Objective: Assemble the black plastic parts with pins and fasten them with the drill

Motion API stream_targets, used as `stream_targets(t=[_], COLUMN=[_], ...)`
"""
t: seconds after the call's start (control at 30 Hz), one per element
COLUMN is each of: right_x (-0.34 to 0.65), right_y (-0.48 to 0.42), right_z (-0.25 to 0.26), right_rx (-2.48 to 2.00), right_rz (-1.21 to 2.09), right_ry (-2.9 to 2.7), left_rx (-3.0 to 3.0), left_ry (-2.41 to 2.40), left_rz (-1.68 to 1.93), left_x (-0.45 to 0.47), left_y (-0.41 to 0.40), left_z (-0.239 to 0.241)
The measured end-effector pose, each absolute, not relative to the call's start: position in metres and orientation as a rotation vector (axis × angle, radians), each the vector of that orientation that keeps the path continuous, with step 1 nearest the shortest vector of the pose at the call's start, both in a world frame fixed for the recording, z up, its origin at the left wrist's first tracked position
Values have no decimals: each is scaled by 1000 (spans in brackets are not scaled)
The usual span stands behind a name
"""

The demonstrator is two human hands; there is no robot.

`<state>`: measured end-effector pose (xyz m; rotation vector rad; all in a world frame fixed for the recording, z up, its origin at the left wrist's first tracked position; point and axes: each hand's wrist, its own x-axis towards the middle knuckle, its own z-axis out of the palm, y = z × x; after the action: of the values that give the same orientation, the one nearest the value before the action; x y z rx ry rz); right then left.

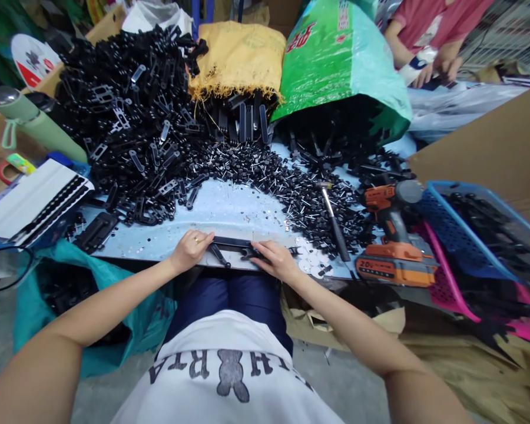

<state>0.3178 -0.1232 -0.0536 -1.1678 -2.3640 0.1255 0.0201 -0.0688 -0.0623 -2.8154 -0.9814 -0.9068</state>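
My left hand [191, 249] pinches the left end of a long flat black plastic bar [232, 242] at the front edge of the table. At the bar's other end, the fingers of my right hand [275, 259] are closed on it, with part of the piece hidden beneath them. A smaller black part [219, 255] hangs at a slant below the bar, near my left fingers. Another dark part shows under my right fingers, too covered to make out. Beyond the hands lies a heap of small black-headed pins [256, 171].
A big pile of black parts [128, 118] fills the back left. On the right are a hammer [333, 221], an orange cordless drill [395, 235] and a blue basket [477, 235]. A yellow sack [241, 56] and green bag [322, 59] stand behind; another person's hands [437, 70] work at the far right.
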Motion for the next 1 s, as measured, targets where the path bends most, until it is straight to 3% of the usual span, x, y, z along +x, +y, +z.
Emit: stream_targets(t=[0.23, 0.4, 0.67, 1.0], right_x=[335, 302, 209, 210], right_y=[-114, -116, -88, -93], right_z=[-41, -22, -29, -32], right_rx=[-1113, -1150, -1157, -1272], right_rz=[102, 1, 276, 390], right_ry=[-2617, -2496, -2498, -2445], left_rx=[-2775, -2557, -2459, -2433], left_ry=[-1284, -1801, -2355, -2434], left_rz=[-720, -731, -70, -191], left_x=[22, 32, 79, 74], left_y=[-74, -103, -131, -127], left_z=[-51, -40, -28, -25])
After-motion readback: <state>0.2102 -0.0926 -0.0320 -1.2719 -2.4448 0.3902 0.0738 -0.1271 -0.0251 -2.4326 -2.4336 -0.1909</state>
